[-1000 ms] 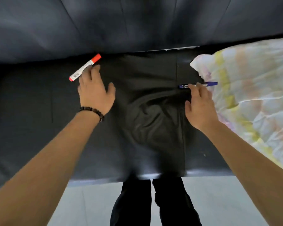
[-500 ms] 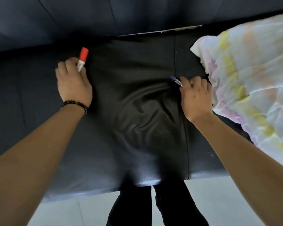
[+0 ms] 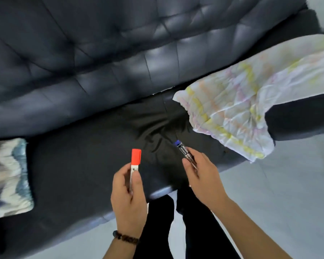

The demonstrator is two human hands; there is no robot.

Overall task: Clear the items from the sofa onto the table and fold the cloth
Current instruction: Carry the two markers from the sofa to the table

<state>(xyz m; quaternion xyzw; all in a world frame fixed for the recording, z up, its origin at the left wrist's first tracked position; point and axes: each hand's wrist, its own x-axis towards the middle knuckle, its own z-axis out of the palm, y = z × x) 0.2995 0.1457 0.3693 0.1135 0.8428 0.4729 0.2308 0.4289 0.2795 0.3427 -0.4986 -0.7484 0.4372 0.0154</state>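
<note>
The white marker pen with a red cap (image 3: 135, 159) is held up over the seat of the dark leather sofa (image 3: 82, 75). The left hand (image 3: 128, 199) has its fingers (image 3: 120, 177) curled round it. The right hand (image 3: 202, 176) grips the black marker pen with a blue cap (image 3: 183, 150) the same way. The crumpled pale cloth with yellow and pink marks (image 3: 241, 101) lies on the sofa to the right. A zigzag cushion (image 3: 7, 180) lies at the left.
</note>
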